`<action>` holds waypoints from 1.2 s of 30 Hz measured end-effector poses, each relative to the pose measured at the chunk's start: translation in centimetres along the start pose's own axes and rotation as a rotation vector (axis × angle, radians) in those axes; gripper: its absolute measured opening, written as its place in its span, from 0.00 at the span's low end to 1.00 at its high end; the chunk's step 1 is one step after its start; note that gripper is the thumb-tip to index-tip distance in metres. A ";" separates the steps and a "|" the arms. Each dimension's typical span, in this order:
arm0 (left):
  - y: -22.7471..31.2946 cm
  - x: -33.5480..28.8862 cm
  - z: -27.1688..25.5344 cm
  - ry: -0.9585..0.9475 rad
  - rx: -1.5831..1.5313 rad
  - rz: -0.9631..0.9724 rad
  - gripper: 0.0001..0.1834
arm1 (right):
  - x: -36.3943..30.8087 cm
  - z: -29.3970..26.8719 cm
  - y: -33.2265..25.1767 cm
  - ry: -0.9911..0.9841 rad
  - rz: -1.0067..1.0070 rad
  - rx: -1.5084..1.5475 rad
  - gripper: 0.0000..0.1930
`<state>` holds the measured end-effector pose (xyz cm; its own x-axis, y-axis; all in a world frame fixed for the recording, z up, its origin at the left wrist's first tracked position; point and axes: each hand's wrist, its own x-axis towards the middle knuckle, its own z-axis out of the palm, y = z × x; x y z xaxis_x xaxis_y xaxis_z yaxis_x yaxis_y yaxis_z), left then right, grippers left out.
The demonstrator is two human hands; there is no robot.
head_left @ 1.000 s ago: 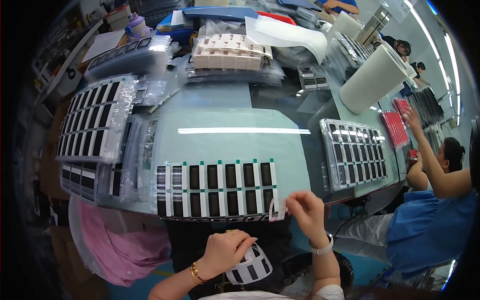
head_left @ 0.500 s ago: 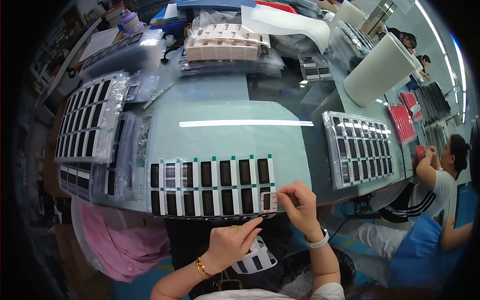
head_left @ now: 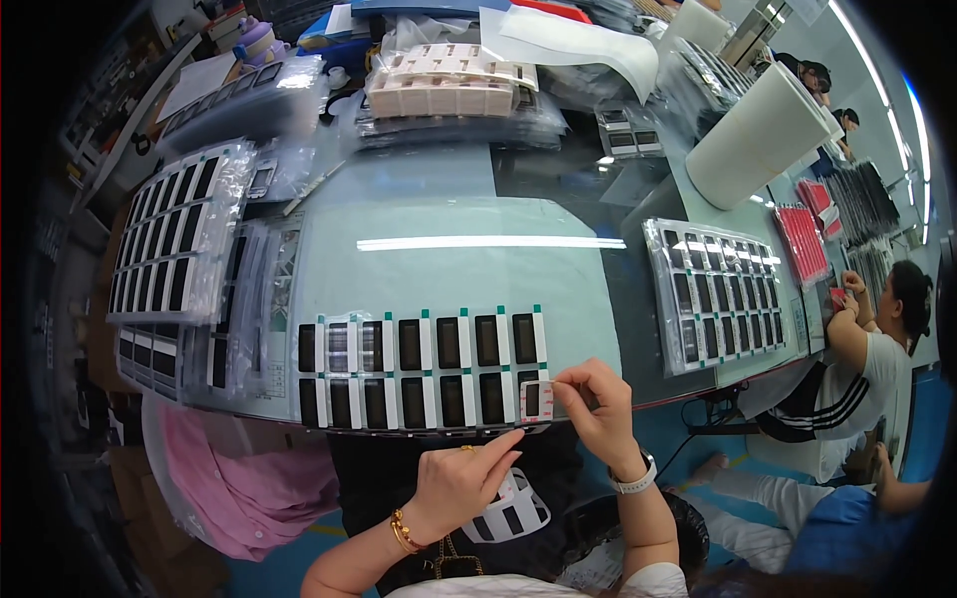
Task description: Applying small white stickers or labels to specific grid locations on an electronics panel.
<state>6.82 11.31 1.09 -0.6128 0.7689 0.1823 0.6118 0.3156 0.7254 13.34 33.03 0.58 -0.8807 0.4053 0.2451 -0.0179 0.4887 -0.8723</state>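
Right hand [head_left: 598, 404] pinching white frame [head_left: 545, 402] by right edge over lower-right end of panel sheet [head_left: 427, 344] (2 rows of dark rectangles [head_left: 448, 344]); left hand [head_left: 454, 486] extending index finger toward sheet's near edge, others curling, hold on white slotted card [head_left: 497, 524] below unclear.

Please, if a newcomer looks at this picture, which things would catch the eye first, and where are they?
Probably the big white roll, tilted at the upper right, and the pink cloth at the lower left. Then the two rows of dark panels near the centre; at their lower right corner, the right hand pinches a small frame, with the left hand just below.
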 end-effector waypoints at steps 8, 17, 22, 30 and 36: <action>0.2 0.4 -0.2 0.004 0.105 0.042 0.19 | 0.1 0.0 -0.1 0.002 -0.023 -0.022 0.02; -0.1 0.8 0.0 0.000 0.153 0.058 0.19 | 0.4 0.0 0.1 -0.003 -0.043 -0.034 0.03; 0.2 1.6 1.2 -0.004 0.157 0.156 0.24 | 0.1 -1.2 -0.3 0.012 -0.036 -0.097 0.03; 0.7 1.5 1.4 -0.058 0.210 0.134 0.23 | -0.1 -0.4 -0.4 -0.024 0.046 -0.027 0.05; 1.3 1.4 1.1 -0.131 0.168 0.089 0.25 | 0.9 -1.2 -0.4 -0.012 -0.226 -0.153 0.09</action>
<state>7.32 13.36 1.53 -0.4892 0.8601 0.1445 0.7417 0.3230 0.5878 13.11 34.19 1.66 -0.8682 0.2633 0.4205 -0.1443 0.6769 -0.7218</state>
